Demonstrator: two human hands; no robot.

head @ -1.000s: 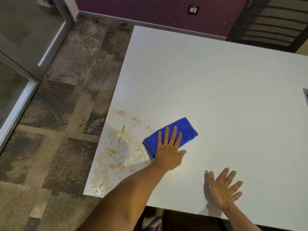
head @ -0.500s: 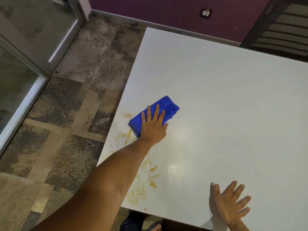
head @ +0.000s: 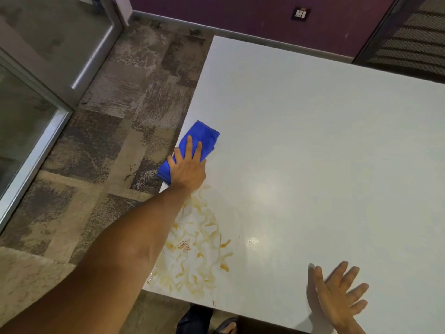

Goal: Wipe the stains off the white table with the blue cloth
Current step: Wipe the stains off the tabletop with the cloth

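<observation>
The blue cloth (head: 201,138) lies folded on the white table (head: 325,153), right at the table's left edge, with one end hanging over it. My left hand (head: 189,168) presses flat on the cloth's near half, fingers spread. Smeared yellow-brown stains (head: 199,249) cover the table's near left corner, just behind my left wrist; my forearm hides part of them. My right hand (head: 339,295) hovers open, fingers apart, over the table near its front edge, holding nothing.
Patterned carpet floor (head: 108,153) lies left of the table. A glass door with a metal frame (head: 48,131) stands at far left. A purple wall with a socket (head: 300,13) and a dark mesh chair (head: 409,34) are behind the table. A foot (head: 224,325) shows under the front edge.
My left hand has slid the cloth away from me and leftward, from beside the stains to the table's left edge. The small specks it passed over are gone. My right hand stayed near the front edge.
</observation>
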